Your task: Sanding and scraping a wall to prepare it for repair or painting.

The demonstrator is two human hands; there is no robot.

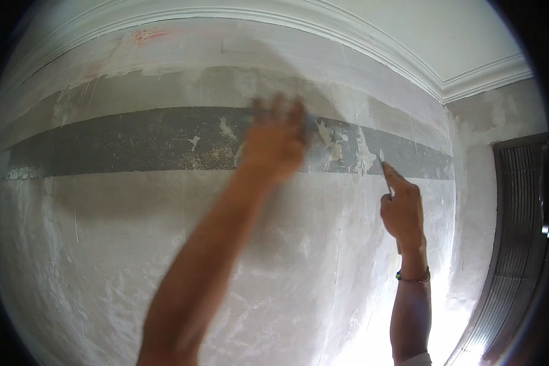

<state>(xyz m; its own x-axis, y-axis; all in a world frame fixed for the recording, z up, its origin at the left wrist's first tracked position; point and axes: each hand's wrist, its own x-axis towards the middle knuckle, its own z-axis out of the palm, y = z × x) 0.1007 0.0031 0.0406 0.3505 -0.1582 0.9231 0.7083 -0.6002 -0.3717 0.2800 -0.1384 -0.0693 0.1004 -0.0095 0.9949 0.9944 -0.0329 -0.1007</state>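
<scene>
we gripped a slim scraper [388, 185] in our right hand [404, 210], its long axis pointing up toward the right part of the dark grey wall band [134, 140]; our blurred left hand [274, 143] crossed the band's middle, its hold unclear to us.

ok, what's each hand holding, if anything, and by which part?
Right hand: a thin scraper-like tool, gripped at the handle, index finger extended along it toward the tip. Left hand: too motion-blurred to tell.
</scene>
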